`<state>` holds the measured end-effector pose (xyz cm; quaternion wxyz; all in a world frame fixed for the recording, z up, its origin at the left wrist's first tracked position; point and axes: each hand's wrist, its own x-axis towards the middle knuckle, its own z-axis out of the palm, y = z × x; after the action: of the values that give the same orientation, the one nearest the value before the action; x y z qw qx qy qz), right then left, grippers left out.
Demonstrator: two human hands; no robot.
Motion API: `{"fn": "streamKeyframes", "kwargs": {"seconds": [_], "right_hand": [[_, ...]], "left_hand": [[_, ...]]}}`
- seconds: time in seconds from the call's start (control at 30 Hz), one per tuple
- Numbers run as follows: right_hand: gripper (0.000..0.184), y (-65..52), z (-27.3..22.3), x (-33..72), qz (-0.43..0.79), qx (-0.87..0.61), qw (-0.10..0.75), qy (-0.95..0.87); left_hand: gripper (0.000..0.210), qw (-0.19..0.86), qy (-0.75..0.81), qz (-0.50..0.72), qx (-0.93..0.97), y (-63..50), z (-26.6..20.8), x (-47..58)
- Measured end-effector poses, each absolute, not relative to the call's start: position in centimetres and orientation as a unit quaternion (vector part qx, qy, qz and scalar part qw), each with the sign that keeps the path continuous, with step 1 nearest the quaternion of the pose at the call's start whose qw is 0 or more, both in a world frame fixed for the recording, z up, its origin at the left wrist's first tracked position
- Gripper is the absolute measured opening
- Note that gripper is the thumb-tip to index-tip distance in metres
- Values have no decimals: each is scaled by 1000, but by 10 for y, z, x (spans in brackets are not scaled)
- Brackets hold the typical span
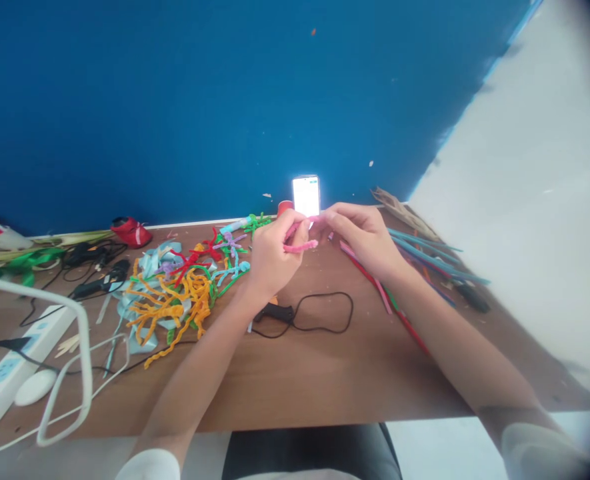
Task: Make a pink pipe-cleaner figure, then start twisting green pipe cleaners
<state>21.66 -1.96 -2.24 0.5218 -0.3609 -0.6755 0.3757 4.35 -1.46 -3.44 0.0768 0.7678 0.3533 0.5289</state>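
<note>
A pink pipe cleaner (301, 247) is held up above the middle of the table, bent back near my left hand. My left hand (277, 250) is closed round it, and one loose end sticks out to the right below the fingers. My right hand (357, 233) pinches the same pipe cleaner further along, thumb against forefinger. Just behind both hands a lit phone (307, 196) leans upright against the wall, next to a red round object (285, 207). Under my forearms lies a black glue gun (275, 312) with its looped cord.
Orange twisted pipe cleaners (175, 307) and light blue ribbon (159, 260) pile up at left. Further left are a white power strip (19, 363) and a white curved frame (85, 353). Blue pipe cleaners (435, 260) lie at right. A blue wall (225, 100) rises behind the table (325, 387).
</note>
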Motion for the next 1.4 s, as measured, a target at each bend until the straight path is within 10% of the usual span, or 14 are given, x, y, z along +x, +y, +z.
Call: {"fn": "streamKeyframes", "kwargs": {"seconds": [0.7, 1.03, 1.4], "right_hand": [[25, -27, -21, 206, 400, -319, 563, -649], [6, -25, -29, 209, 168, -303, 530, -775], [15, -30, -28, 204, 301, -312, 547, -716]], "left_hand": [[21, 240, 346, 497, 758, -20, -23, 38], [20, 568, 335, 431, 615, -23, -13, 32], [20, 521, 356, 459, 625, -22, -15, 33]]}}
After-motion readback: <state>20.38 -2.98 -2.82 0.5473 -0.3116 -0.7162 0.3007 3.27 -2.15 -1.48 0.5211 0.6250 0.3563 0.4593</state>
